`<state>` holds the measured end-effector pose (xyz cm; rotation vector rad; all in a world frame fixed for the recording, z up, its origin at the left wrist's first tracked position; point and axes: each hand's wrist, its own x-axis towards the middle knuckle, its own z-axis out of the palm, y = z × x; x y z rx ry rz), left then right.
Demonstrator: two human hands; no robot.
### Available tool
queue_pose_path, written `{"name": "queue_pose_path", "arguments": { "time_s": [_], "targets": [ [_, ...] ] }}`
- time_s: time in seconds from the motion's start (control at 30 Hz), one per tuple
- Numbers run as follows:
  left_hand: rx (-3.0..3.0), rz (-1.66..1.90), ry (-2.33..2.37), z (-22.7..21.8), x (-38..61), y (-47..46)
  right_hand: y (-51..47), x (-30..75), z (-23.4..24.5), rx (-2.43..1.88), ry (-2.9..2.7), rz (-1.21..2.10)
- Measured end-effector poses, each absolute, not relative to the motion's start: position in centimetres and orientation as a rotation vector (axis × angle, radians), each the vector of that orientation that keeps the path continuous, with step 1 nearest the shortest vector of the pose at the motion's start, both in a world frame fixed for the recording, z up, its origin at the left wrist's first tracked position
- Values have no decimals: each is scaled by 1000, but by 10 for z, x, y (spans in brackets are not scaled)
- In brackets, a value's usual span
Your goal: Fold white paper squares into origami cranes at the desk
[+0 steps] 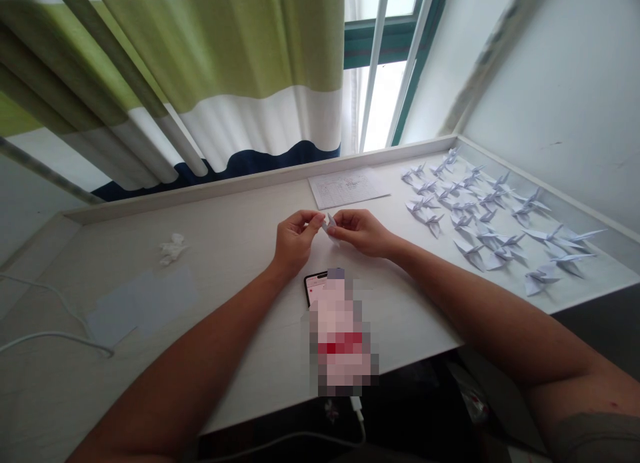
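Both my hands meet above the middle of the white desk. My left hand and my right hand each pinch one side of a small folded piece of white paper held between them, just above the desk top. A phone with a lit screen lies flat just in front of my hands, near the desk's front edge.
Several folded white paper cranes are laid out on the desk at the right. A printed sheet lies behind my hands. A crumpled paper scrap, flat paper sheets and a white cable are at the left. Striped curtains hang behind.
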<state>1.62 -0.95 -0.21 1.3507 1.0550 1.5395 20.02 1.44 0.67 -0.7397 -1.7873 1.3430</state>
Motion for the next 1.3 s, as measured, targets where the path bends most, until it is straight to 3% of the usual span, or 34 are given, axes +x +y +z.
{"name": "queue_pose_path", "arguments": {
  "time_s": [0.33, 0.87, 1.3],
  "targets": [
    [1330, 1494, 958, 1, 14, -11, 15, 202, 8, -733, -1779, 1409],
    [1226, 1255, 763, 4, 8, -7, 16, 209, 16, -536, -1608, 1840],
    [1337, 1388, 878, 7, 9, -9, 17, 208, 12, -571, -1594, 1802]
  ]
}}
